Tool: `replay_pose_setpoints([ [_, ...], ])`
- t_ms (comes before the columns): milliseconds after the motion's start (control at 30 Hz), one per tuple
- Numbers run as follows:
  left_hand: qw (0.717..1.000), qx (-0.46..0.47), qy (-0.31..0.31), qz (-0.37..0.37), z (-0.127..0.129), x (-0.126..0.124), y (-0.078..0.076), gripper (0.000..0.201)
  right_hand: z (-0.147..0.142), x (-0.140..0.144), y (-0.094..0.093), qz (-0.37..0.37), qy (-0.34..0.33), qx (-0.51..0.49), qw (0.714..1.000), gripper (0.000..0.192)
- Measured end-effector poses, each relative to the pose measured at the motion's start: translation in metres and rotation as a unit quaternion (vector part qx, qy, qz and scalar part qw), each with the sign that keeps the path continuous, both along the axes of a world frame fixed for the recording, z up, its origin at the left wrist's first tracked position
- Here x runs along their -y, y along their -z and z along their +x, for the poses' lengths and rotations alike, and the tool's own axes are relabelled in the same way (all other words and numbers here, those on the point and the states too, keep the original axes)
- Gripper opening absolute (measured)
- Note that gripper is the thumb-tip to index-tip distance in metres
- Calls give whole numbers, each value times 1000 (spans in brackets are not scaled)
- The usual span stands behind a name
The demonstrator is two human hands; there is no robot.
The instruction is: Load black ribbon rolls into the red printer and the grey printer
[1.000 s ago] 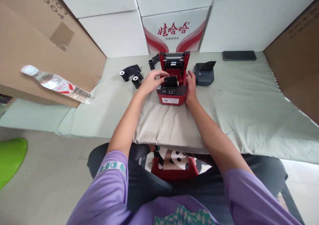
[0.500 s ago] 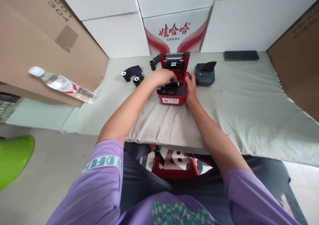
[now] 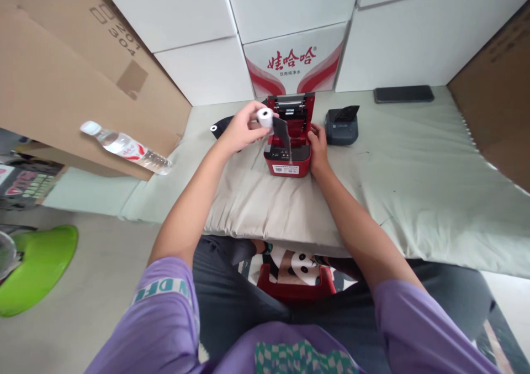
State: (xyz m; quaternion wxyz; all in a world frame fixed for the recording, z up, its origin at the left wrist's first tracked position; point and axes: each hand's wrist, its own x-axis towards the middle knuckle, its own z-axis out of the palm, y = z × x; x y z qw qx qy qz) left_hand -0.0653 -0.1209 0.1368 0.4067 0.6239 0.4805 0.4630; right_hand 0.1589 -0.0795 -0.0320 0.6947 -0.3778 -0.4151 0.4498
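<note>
- Head view: left hand (image 3: 239, 131) raised just above and left of the red printer (image 3: 289, 142), fingers closed round a small roll (image 3: 265, 117), white at its end, dark strip (image 3: 284, 136) hanging from it down over the printer's open bay.
- Right hand (image 3: 318, 148) flat against the printer's right side, fingers curled on the casing, holding nothing else.
- Printer lid up, standing on a pale pillow (image 3: 269, 208) on the worktop (image 3: 414, 158).
- Roll likely light and stiff through its core, strip thin and limp, prone to unwinding or creasing; best gripped across the curved body or by the two end faces, not by the tail.
- Long axis of the roll roughly level, one end face turned toward the camera and left; loose tail pointing down.
- Nearby: grey printer (image 3: 342, 125) to the right, phone (image 3: 403, 94) behind, bottle (image 3: 124, 146) well to the left.
</note>
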Motion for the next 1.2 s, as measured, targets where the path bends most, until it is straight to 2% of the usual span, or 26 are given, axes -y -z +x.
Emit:
replay_pose_setpoints([
  [167,995,12,-88,49,-35,1,14,40,1,2,-1,4,-11,0,1000,74],
  [233,992,24,-117,39,-45,-4,22,39,2,2,-2,6,-8,7,1000,73],
  [400,985,27,-167,21,-61,-20,36,51,1,5,-6,4,-5,-2,1000,75],
  [567,973,-58,-221,44,-68,-41,38,50,1,6,-6,10,-11,6,1000,74],
  [767,933,-195,-295,70,-66,-61,39,54,1,0,0,12,-1,-1,1000,73],
  [833,930,-210,-292,75,-61,-63,40,47,0,-1,1,17,-2,1,1000,71],
  [900,939,-203,-272,58,-55,-63,41,37,0,0,0,22,-4,5,1000,68],
  [1067,971,-113,-186,-102,-41,-54,37,26,0,2,-2,27,-5,11,1000,62],
  [1133,974,-82,-142,-156,-39,-48,34,32,-1,2,-2,25,-4,9,1000,62],
  [1200,973,-97,-118,-173,-40,-44,31,37,-1,2,-1,25,-5,6,1000,63],
])
